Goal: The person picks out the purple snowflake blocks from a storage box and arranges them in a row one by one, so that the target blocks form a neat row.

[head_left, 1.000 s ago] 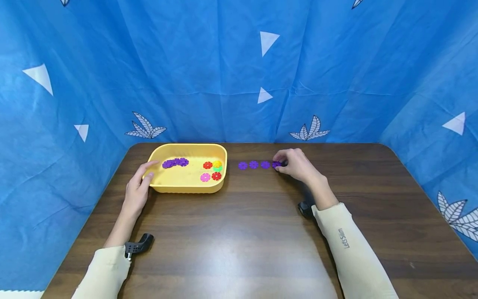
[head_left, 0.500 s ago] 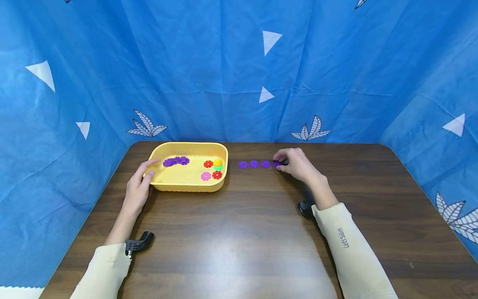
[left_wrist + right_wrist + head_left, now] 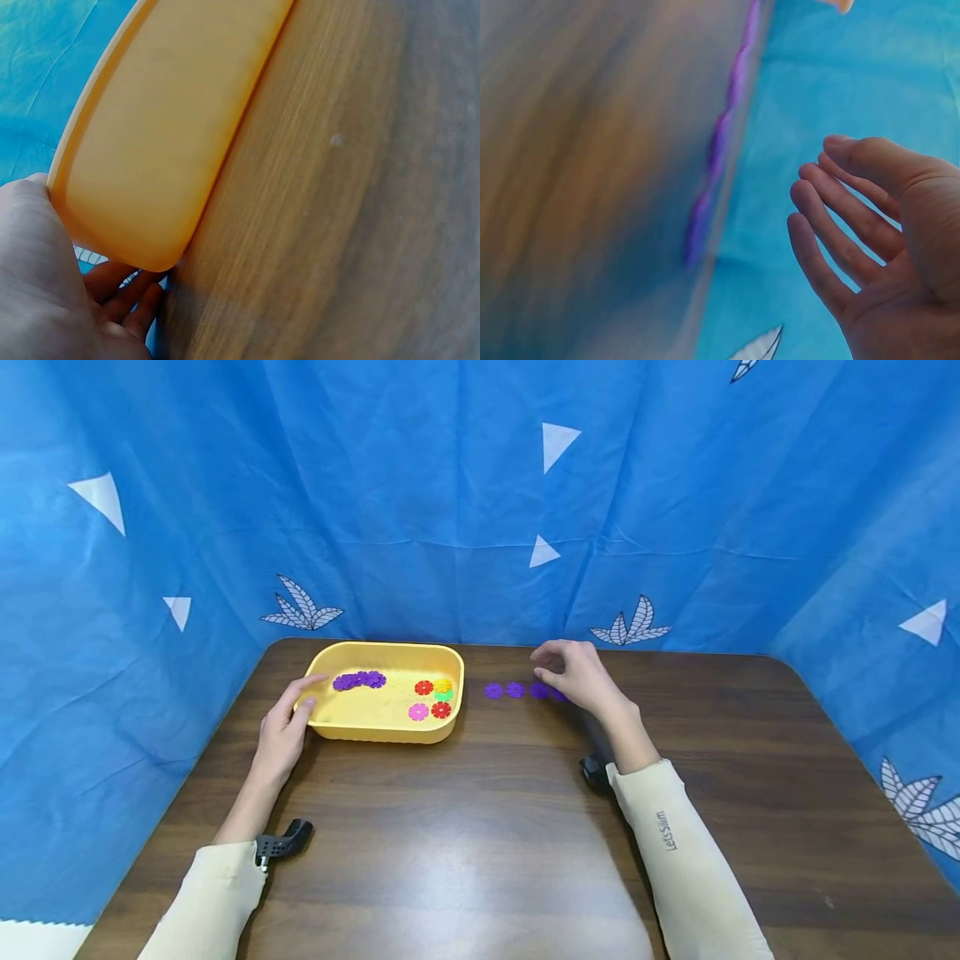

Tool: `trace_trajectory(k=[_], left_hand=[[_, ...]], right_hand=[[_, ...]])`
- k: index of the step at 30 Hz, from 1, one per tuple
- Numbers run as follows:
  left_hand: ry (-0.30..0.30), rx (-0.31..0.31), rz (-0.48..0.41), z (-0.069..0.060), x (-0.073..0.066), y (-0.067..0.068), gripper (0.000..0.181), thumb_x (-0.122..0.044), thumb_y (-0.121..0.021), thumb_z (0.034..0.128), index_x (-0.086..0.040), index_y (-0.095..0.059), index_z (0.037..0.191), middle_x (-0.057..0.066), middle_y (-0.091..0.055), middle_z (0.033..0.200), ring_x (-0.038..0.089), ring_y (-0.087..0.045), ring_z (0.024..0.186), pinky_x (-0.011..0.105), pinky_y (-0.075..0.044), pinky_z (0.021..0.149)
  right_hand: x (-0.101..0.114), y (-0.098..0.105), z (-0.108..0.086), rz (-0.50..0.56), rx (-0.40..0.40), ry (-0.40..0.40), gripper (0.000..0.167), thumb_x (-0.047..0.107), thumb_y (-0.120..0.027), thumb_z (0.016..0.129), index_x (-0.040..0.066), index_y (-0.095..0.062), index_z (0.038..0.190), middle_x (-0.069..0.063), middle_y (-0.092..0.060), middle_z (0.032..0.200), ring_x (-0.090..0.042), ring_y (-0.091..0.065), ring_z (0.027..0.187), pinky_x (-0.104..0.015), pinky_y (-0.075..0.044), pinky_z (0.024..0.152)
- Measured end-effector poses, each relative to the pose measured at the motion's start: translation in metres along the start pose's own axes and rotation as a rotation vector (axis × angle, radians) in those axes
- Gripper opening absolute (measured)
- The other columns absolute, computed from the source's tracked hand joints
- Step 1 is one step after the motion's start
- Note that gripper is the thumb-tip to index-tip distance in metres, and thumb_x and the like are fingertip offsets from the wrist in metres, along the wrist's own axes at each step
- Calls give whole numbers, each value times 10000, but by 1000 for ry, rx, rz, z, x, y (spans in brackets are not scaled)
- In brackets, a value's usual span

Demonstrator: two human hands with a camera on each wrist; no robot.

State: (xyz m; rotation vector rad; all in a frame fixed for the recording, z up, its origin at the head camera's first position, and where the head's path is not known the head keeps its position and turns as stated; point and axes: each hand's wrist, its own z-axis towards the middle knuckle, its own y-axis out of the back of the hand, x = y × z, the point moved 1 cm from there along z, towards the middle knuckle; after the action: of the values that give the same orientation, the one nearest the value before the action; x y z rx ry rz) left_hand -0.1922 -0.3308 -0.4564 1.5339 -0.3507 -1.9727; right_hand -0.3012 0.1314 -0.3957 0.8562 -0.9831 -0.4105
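My left hand (image 3: 281, 732) grips the left end of a yellow plastic tray (image 3: 378, 734); in the left wrist view its thumb lies at the rim and its other fingers curl under the tray's end. Above the right part of a row of several purple snowflake discs (image 3: 515, 690) hovers my right hand (image 3: 579, 675), holding nothing. Its fingers (image 3: 847, 202) are loosely bent and apart in the right wrist view. The rightmost disc is partly hidden behind that hand. Inside the tray lie overlapping purple discs (image 3: 360, 680) on the left.
At the tray's right end are red discs (image 3: 441, 710), a pink disc (image 3: 418, 712), a yellow disc (image 3: 443, 686) and a green disc (image 3: 444, 696). A brown wooden table (image 3: 450, 827) carries everything. Blue patterned cloth (image 3: 450, 527) hangs behind it.
My right hand has let go of the rightmost purple disc, risen and moved a little left. That disc stays in the row. The left hand keeps its place on the tray.
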Motion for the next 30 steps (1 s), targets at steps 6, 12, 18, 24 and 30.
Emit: trace_trajectory(k=[6,12,18,24,30], left_hand=[[5,4,-11,2,-1,-2,384,-235,-466,1126,-220,-584,1491,138,-549,1557,355,-468,1458,587,-364,1174],[6,4,-14,3,-2,-3,385,-198,-483,1115,-226,-594,1483,141,-555,1552,350,-472,1459,591,-368,1175],[18,-8,-12,2,-2,0,387,-193,-489,1111,-231,-599,1480,117,-568,1545,327,-467,1472,532,-368,1193],[15,-6,-18,2,-4,0,378,-216,-488,1115,-235,-601,1476,125,-562,1550,330,-469,1466,557,-367,1186],[8,-1,-12,1,-4,-1,375,-221,-490,1118,-228,-600,1477,135,-560,1551,358,-468,1471,597,-367,1184]], right_hand=[[27,-15,25,54,-31,44,182,61,-768,944,3,-768,1117,-118,-793,1036,-269,-755,972,-442,-611,899],[54,-31,44,35,-57,75,190,158,-802,939,61,-786,1102,-74,-791,1042,-232,-727,996,-424,-577,933],[83,-54,61,2,-26,126,240,227,-820,936,76,-787,1120,-62,-782,1068,-215,-693,1006,-383,-549,930],[110,-73,72,-27,-12,142,220,237,-813,944,101,-790,1114,-39,-780,1061,-195,-693,1003,-344,-549,928],[128,-97,81,2,52,159,223,209,-803,951,80,-780,1132,-46,-786,1091,-199,-709,1038,-329,-558,933]])
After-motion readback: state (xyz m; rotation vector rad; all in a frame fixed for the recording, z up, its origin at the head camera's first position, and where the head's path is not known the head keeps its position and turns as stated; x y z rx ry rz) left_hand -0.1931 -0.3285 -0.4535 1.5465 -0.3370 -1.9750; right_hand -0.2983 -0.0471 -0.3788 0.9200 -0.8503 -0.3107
